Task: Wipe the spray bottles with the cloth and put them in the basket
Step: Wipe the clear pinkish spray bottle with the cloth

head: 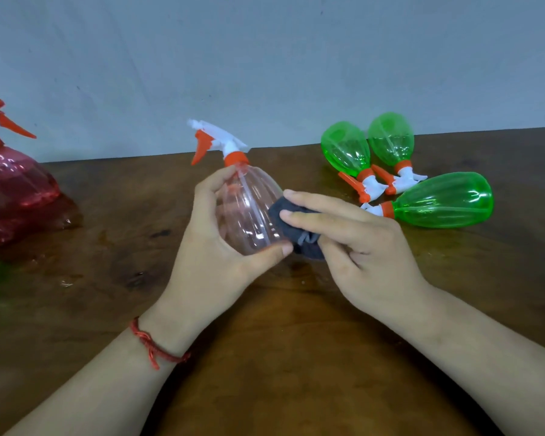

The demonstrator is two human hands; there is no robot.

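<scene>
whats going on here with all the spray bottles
A person grips a clear spray bottle, nozzle up, in the left hand and holds a dark grey cloth against its side with the right hand. Three green bottles lie on their sides on the wooden table to the right. Red bottles sit at the left edge.

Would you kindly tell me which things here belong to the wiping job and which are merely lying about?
Belonging to the job: clear spray bottle, gripped by the left hand; dark cloth, held against it by the right hand; three green bottles lying on their sides; red bottles at the left.
Merely about: red wrist cord; wooden table.
</scene>
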